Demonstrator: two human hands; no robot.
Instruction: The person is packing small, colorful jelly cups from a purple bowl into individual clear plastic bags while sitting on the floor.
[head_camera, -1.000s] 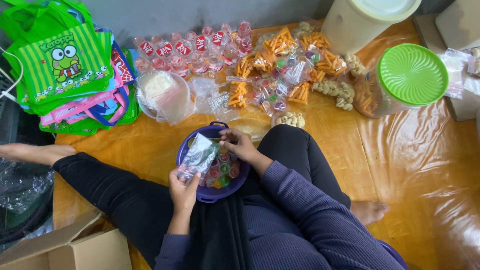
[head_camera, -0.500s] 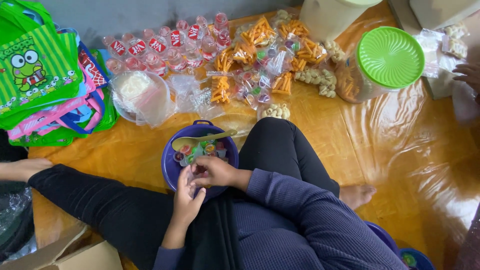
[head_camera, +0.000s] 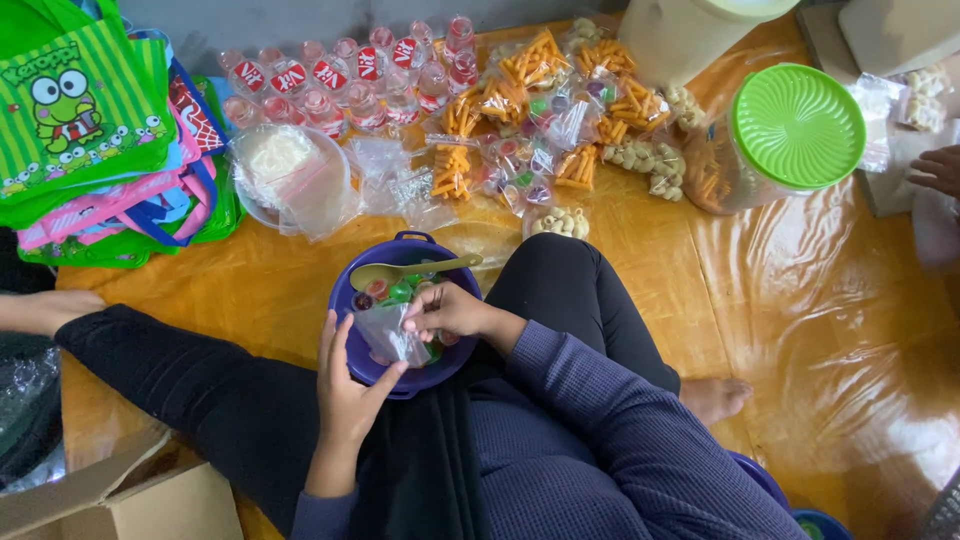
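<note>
- Left hand (head_camera: 347, 385): fingers were spread and curled under a small clear plastic bag (head_camera: 388, 335), supporting it from below and the side; grip loose but closed on the bag.
- Right hand (head_camera: 447, 311): fingertips were pinched at the bag's upper edge, over the bowl; whether anything lay between the fingers could not be told.
- Clear plastic bag: held by both hands above the near rim of the purple bowl (head_camera: 345, 320); its contents were hard to make out through the crumpled film.
- Purple bowl: stood on the orange floor covering (head_camera: 820, 320) between the person's legs; the hands and bag hid much of its inside. Small round coloured sweets (head_camera: 390, 292) showed in the uncovered part.
- Pale spoon (head_camera: 410, 270): lay across the bowl's far rim, handle pointing right.
- Beyond the bowl: packets of orange snacks (head_camera: 540, 65), lidded drink cups (head_camera: 330, 75) and a bag-lined bowl of white contents (head_camera: 285, 175), closely crowded.
- Green-lidded jar (head_camera: 795, 125): stood at right; a second pale container (head_camera: 690, 35) was cut off by the top edge.
- Green cartoon-frog bags (head_camera: 75, 110): stacked at left, cut off by the frame.
- Cardboard box (head_camera: 120, 495): partly cut off at bottom left.
- Another person's hand (head_camera: 940, 170): only partly visible at the right edge.
- Open room: bare floor covering lay right of the person's legs.
</note>
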